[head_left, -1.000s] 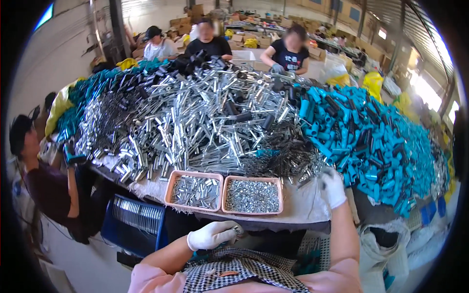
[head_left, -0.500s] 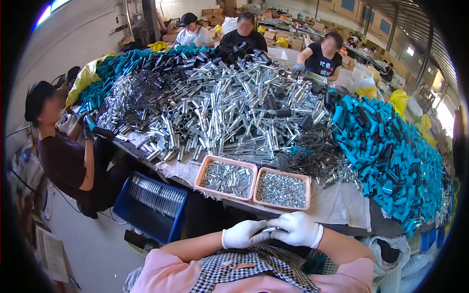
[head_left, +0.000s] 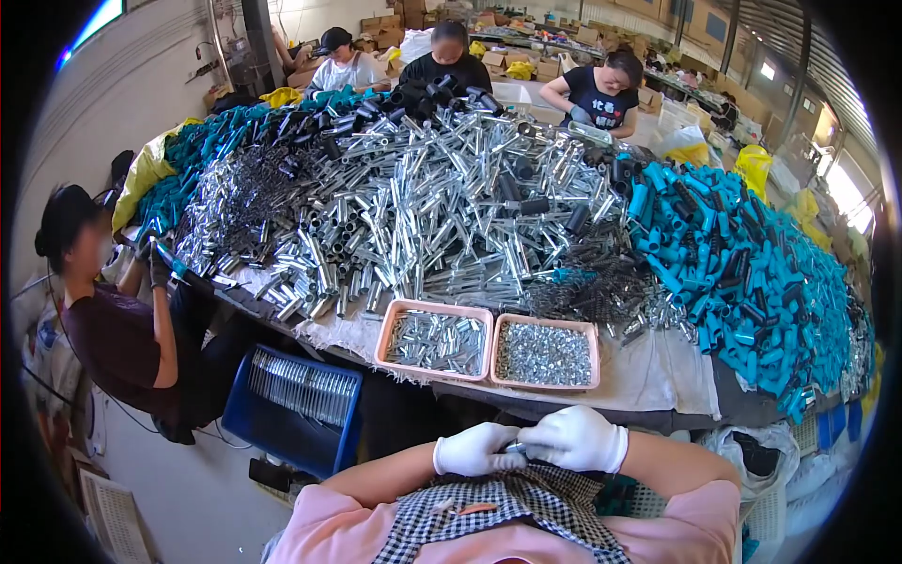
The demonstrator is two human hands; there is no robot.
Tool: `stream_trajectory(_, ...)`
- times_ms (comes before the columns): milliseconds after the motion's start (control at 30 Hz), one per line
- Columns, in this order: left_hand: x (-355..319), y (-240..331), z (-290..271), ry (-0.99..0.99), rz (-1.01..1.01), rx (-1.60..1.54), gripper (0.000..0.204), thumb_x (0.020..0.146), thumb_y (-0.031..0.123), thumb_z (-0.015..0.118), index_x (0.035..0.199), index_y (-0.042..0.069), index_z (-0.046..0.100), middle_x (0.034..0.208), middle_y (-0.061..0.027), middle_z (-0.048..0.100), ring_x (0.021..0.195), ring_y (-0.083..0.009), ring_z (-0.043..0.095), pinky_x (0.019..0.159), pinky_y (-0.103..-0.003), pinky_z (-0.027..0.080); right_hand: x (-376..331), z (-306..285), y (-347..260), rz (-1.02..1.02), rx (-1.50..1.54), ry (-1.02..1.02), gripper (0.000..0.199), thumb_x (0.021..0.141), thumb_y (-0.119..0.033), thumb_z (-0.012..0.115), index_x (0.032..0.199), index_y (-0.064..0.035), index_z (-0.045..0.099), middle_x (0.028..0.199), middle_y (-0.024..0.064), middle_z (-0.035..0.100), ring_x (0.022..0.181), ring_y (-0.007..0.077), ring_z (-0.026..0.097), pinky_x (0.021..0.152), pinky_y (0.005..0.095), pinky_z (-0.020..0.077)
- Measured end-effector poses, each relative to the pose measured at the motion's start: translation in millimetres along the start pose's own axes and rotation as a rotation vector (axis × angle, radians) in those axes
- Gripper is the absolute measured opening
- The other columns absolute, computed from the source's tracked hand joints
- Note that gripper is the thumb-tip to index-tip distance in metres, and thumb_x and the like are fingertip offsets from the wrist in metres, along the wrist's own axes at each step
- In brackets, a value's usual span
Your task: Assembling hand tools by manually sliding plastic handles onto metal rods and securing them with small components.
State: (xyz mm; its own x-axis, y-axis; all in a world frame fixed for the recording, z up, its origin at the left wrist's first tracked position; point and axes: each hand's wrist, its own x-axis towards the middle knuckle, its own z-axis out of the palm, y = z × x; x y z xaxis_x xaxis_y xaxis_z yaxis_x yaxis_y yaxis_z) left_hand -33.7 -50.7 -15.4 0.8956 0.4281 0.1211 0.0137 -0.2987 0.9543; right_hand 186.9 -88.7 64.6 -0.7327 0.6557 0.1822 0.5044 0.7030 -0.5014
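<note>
My left hand (head_left: 477, 449) and my right hand (head_left: 575, 439), both in white gloves, meet in front of my checked apron (head_left: 460, 512). Their fingers are closed around a small silvery metal piece (head_left: 514, 447), mostly covered by the gloves, so its exact kind does not show. Just beyond the hands, two pink trays sit side by side at the table's near edge. The left tray (head_left: 432, 373) holds small metal pins or tubes, and the right tray (head_left: 547, 383) holds tiny shiny metal parts. Behind them rises a large heap of metal tubes (head_left: 413, 207).
Teal plastic handles (head_left: 742, 282) are piled at the right, with more teal pieces (head_left: 174, 193) at the far left. A blue bin (head_left: 246, 434) of metal rods stands below the table. One co-worker (head_left: 122, 329) sits at the left; three more people work across the table.
My view has shifted slightly. My hands stay together around the metal piece, with the fingers slightly shifted. The co-worker at the far right has lowered their head and drawn their gloved hand in.
</note>
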Motion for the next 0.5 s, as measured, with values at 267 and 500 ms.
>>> stream_trajectory(267,-0.7,-15.5,-20.8,-0.353,-0.034,-0.118,0.048,0.090,0.045,0.068,0.093,-0.002,0.059,0.075,-0.0081,0.057,0.073,-0.0147,0.051,0.069,-0.034,0.047,8.6,-3.2,-11.1,-0.274,-0.137,-0.096,0.016,0.080,-0.016,0.062,0.094,-0.0095,0.063,0.100,0.0124,0.065,0.081,0.0284,0.066,0.065,0.0387,0.0542)
stream_trajectory(500,6.8,4.3,5.1,0.007,-0.129,0.203,0.049,0.091,0.041,0.067,0.116,-0.001,0.057,0.091,-0.0210,0.067,0.087,-0.0369,0.067,0.078,-0.040,0.052,-1.8,-6.7,9.1,0.378,-0.042,-0.223,0.035,0.088,-0.045,0.064,0.091,-0.0113,0.071,0.077,0.0145,0.069,0.069,0.0346,0.068,0.063,0.0448,0.0526)
